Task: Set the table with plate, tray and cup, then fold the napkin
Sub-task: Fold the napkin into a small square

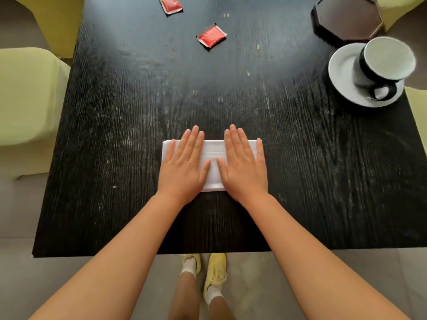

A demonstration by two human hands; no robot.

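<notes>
A white folded napkin [213,150] lies flat near the front middle of the black wooden table [300,181]. My left hand [184,162] presses on its left half with straight fingers, palm down. My right hand [242,162] presses flat on its right half the same way, thumbs nearly meeting over the cloth. At the far right a black and white cup [383,65] stands on a white plate [342,72]. A dark octagonal tray [346,17] sits behind them at the back right corner.
Two red sachets [211,37] [171,3] lie toward the back of the table. Yellow-green chairs [27,95] stand at the left and at the right edge. The table's front edge runs just above my yellow shoes [215,273].
</notes>
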